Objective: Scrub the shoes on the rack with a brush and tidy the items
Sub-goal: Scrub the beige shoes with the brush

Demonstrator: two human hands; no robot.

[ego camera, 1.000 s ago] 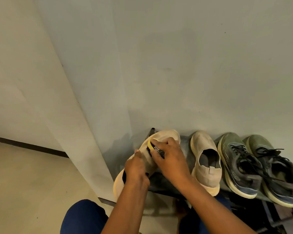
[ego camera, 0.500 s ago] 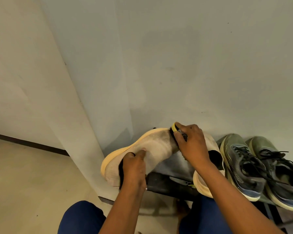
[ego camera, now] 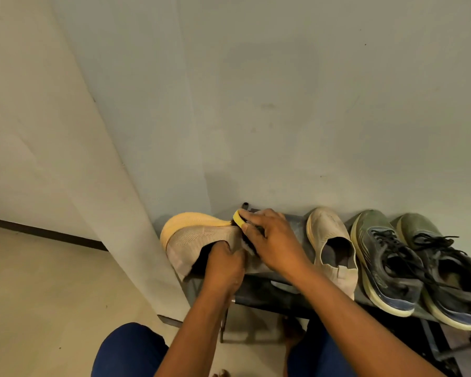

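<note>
While we hold the beige shoe (ego camera: 199,238) tipped on its side at the left end of the rack (ego camera: 269,295), we are in the scrubbing step. Our left hand (ego camera: 223,268) grips the shoe at its opening, fingers curled into it. Our right hand (ego camera: 272,240) reaches over from the right, wrist bent, fingers closed on the yellow brush (ego camera: 239,219), which lies against the upper near the sole. We judge that the next move needs short strokes along the fabric while the left hand keeps the shoe steady. Its pair (ego camera: 335,248) and two dark sneakers (ego camera: 408,268) wait on the rack, not in hand.
</note>
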